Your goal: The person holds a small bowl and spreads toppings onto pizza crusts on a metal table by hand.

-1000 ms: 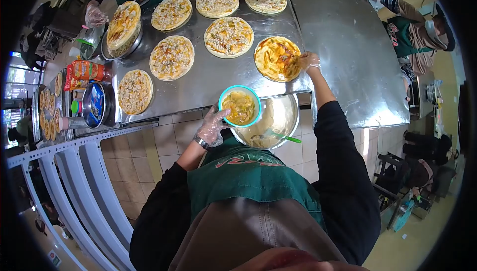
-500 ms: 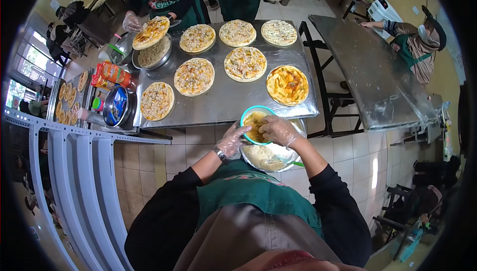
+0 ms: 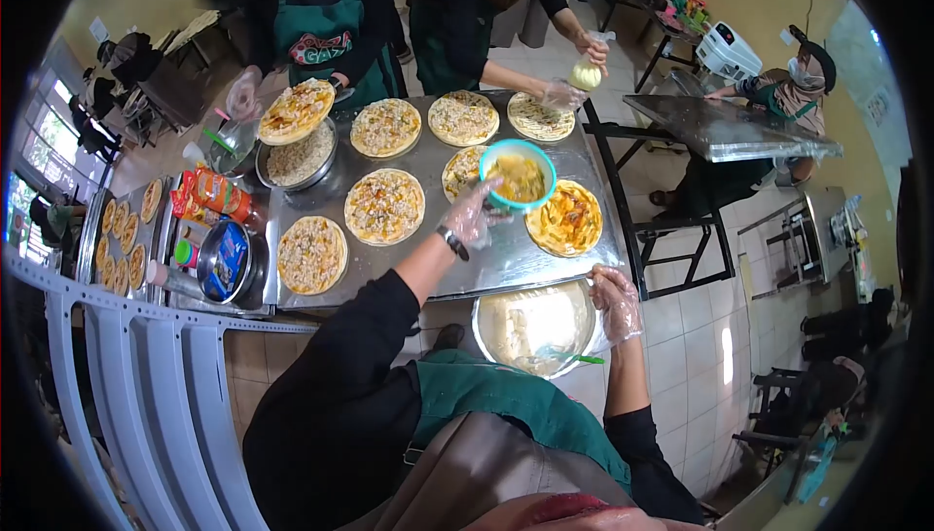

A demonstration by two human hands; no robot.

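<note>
In my gloved left hand (image 3: 474, 218), a turquoise bowl (image 3: 519, 173) of yellow-brown chunky filling is held over the tray table, partly covering a topped pizza behind it. My gloved right hand (image 3: 615, 302) is beside the right rim of a large metal bowl (image 3: 484, 331), its fingers curled together near the table corner; what they hold, if anything, I cannot make out. Pale creamy stuff and a green-handled utensil (image 3: 589, 360) are in the large bowl. Close to both hands lies a pizza base (image 3: 564, 219) spread with yellow and orange-red sauce.
Several pizzas with crumbly topping, such as one (image 3: 384, 206), lie on the metal table (image 3: 389, 273). Across it, one person holds a pizza (image 3: 295, 110) above a bowl of crumbs (image 3: 300, 156); another holds a piping bag (image 3: 587, 73). A grey metal rack (image 3: 146, 375) stands left.
My left hand has carried the turquoise bowl up and forward over the table. The right hand has come out of its filling and moved right and down. The view has tilted up.
</note>
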